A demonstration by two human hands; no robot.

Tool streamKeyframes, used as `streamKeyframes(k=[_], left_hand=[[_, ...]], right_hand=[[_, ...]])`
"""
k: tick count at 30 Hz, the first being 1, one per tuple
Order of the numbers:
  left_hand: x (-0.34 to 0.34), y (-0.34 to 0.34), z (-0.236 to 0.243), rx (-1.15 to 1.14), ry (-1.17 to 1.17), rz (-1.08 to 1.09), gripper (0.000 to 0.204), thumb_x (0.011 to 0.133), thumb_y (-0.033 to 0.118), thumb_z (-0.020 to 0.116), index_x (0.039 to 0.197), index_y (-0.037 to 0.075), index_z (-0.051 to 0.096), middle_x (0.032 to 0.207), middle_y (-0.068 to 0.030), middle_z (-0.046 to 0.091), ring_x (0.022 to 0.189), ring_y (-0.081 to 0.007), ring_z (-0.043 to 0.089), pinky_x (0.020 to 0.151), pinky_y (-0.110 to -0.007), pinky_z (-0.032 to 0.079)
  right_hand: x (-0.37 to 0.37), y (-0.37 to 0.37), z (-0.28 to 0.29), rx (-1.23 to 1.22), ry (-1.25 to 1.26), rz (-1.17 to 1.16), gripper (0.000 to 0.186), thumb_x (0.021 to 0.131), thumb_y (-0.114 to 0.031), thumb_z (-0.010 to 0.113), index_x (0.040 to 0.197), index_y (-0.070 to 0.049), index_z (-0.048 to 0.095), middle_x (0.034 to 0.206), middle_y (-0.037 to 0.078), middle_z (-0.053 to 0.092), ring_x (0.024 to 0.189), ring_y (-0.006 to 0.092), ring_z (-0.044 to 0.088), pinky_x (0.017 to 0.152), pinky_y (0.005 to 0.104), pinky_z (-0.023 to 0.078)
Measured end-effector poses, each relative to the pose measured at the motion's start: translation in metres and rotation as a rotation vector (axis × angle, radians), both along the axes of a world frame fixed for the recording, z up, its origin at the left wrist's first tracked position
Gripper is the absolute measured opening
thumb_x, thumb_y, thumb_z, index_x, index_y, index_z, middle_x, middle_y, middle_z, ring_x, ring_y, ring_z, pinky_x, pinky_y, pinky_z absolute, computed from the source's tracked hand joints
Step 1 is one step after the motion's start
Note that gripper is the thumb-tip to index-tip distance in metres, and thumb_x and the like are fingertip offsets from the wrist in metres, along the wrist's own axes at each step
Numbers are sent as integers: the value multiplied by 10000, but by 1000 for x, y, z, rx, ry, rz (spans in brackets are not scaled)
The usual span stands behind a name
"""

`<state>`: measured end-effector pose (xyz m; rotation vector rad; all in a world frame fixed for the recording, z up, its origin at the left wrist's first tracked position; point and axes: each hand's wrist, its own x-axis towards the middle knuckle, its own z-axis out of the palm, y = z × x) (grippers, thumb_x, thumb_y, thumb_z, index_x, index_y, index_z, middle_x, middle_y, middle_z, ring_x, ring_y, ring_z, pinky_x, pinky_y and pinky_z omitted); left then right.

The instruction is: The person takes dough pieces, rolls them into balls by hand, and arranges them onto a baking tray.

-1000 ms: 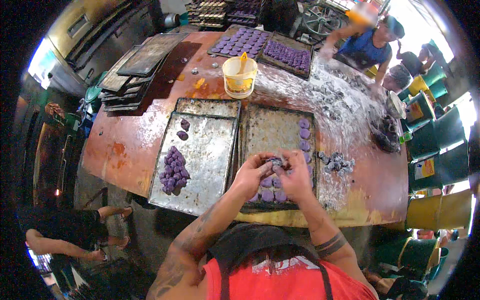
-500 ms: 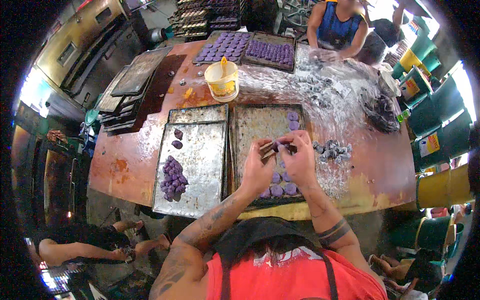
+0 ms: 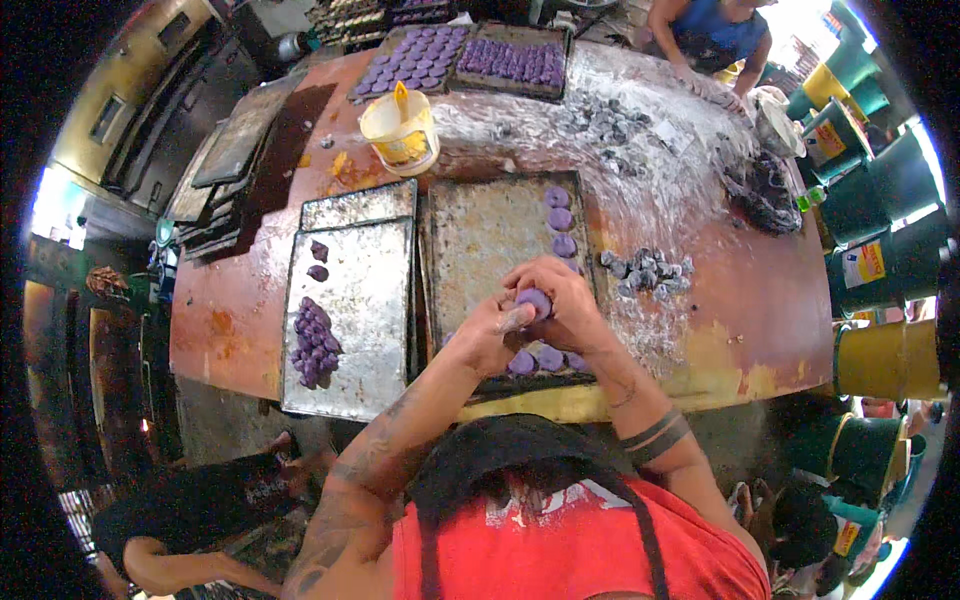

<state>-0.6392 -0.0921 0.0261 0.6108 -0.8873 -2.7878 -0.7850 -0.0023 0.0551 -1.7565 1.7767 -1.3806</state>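
Observation:
My left hand (image 3: 495, 330) and my right hand (image 3: 560, 305) meet above a worn tray (image 3: 485, 225), fingers curled round a purple dough piece (image 3: 533, 301). Flattened purple rounds (image 3: 559, 216) line this tray's right side, with more along its near end, partly hidden by my hands. To the left, a silvery tray (image 3: 365, 280) holds a pile of purple lumps (image 3: 315, 342) and two separate lumps (image 3: 319, 249). Grey floury pieces (image 3: 645, 273) lie just right of the worn tray.
A yellow-white bucket (image 3: 398, 140), stacked trays (image 3: 230, 140) and filled trays (image 3: 512, 65) sit farther back. A co-worker in blue (image 3: 705, 30) works in flour at the back right. Tubs (image 3: 880, 360) line the right. Other people are low at both sides.
My hands have moved slightly up and left in the picture, and the purple piece between them now shows a smooth round face. The co-worker at back right has shifted arms. The whole view has shifted.

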Motion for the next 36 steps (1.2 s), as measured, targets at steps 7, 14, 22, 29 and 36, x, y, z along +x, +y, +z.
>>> streamKeyframes(k=[7,14,22,29,36], left_hand=[[-1,-2,-38,-172,-415,267,395,923,68,723,1286,-26,601,1222,-118,675,1135,-225,646,968,-372,538],[-34,-8,-44,-1030,-661,156,732,873,76,745,1520,6,409,1485,-199,515,1349,-304,516,1075,-396,444],[46,-17,-54,-831,-597,300,472,917,27,709,1359,19,543,1252,-86,617,1158,-179,569,1007,-344,473],[108,-101,-69,-1476,-894,120,201,861,156,731,1023,37,733,872,-220,722,853,-350,723,784,-421,570],[196,-245,-99,-1890,-1255,550,358,814,141,775,1128,37,636,1105,-175,631,1042,-407,617,877,-502,519]], right_hand=[[27,17,-70,344,-860,-291,531,814,-9,772,1292,-63,549,1083,54,652,1003,169,635,903,328,525],[-80,-48,-103,603,-262,-421,285,886,-205,655,1132,-66,690,1228,193,676,1136,390,624,956,480,507],[-42,-48,-121,422,579,-226,507,845,-206,665,1326,-56,608,1488,176,515,1435,428,373,1174,514,333],[-131,2,-112,468,370,-611,589,805,-39,647,1390,-95,604,1297,204,641,1228,432,566,1078,480,433],[-156,85,-139,161,224,-529,228,887,-107,609,1103,-61,666,1007,103,667,910,274,643,768,360,512]])
